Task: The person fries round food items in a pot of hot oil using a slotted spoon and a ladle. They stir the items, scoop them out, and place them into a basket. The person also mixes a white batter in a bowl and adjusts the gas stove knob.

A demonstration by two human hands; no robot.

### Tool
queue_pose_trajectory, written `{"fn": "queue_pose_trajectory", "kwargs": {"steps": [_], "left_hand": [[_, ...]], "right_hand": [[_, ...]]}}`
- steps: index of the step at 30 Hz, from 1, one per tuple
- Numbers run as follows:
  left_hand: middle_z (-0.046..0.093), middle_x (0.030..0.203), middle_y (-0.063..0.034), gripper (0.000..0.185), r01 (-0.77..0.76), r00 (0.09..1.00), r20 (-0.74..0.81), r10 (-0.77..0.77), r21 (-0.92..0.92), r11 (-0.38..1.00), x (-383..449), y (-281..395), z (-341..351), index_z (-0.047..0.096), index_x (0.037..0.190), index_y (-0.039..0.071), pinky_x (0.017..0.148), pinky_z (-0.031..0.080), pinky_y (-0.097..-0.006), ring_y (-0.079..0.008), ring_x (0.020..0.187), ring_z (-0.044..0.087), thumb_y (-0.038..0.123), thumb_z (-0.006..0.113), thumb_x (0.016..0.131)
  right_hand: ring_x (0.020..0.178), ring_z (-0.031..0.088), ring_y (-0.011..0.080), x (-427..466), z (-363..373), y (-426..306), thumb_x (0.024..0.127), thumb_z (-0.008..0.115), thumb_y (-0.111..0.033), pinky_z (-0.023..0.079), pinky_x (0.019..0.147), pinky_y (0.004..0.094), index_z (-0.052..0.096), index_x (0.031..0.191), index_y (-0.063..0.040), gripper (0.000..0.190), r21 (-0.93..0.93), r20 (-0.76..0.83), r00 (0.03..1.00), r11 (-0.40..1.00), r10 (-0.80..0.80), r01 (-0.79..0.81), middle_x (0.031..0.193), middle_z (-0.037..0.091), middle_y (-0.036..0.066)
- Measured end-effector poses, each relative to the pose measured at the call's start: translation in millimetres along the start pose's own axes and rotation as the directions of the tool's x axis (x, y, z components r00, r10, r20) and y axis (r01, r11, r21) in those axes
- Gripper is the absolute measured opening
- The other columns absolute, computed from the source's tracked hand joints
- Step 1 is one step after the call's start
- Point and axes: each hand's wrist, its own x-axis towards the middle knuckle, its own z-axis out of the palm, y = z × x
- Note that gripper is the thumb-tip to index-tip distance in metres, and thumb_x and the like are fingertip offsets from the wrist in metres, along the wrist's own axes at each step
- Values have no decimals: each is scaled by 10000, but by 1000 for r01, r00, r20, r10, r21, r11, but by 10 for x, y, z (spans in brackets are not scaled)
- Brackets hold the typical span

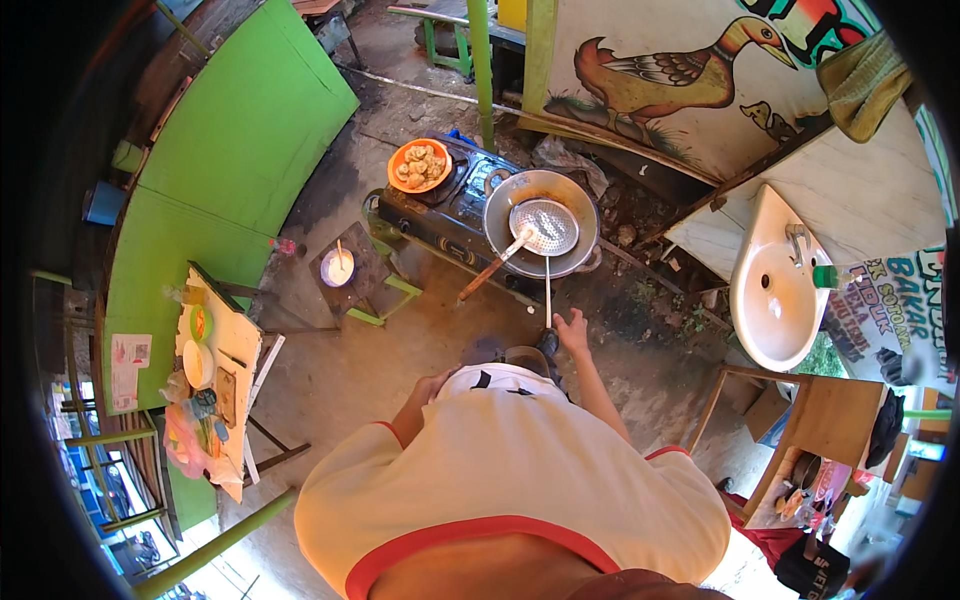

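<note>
A wide metal wok point(581, 202) sits on the right side of a two-burner gas stove point(480, 184). A perforated skimmer point(551, 225) with a wooden handle rests in it. A second, slender metal handle point(547, 289) slopes from the wok towards me, and its end is by the fingers of my right hand point(572, 331); whether they grip it is hard to tell. My left hand point(433, 385) lies at my waist by the white cloth, its fingers partly hidden. On the stove's left side stands an orange bowl point(395, 178) of fried pieces.
Left of the stove, a low stool point(330, 300) bears a bowl of pale batter point(337, 276) with a spoon. Further left is a cluttered small table point(240, 375) beside a green panel point(217, 127). A washbasin point(772, 330) hangs at right.
</note>
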Motion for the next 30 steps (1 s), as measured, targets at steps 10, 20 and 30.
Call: {"fn": "queue_pose_trajectory", "kwargs": {"steps": [10,20,30], "left_hand": [[669,1198,-132,559,107,956,-284,74,572,813,136,-779,-1501,661,1229,115,791,554,-468,-255,998,652,535,584,868],[656,683,-62,346,-317,775,-183,605,716,622,587,-1094,-1629,678,700,57,557,503,-368,-209,571,602,384,710,805],[552,1135,-194,354,-656,163,19,986,749,94,-81,695,-590,495,1187,70,897,463,-445,-345,1104,547,103,641,866]], "right_hand": [[1375,422,324,-1687,697,1385,893,450,-748,342,1131,416,512,1397,12,915,-213,628,564,815,537,-539,1453,470,244],[770,663,164,-2171,541,601,839,744,-290,521,688,334,718,1039,3,355,64,83,987,988,138,-143,846,727,89],[1177,580,359,-1213,592,-110,847,731,-328,464,980,430,546,1298,7,591,-90,-169,981,990,94,-110,1258,598,252]]}}
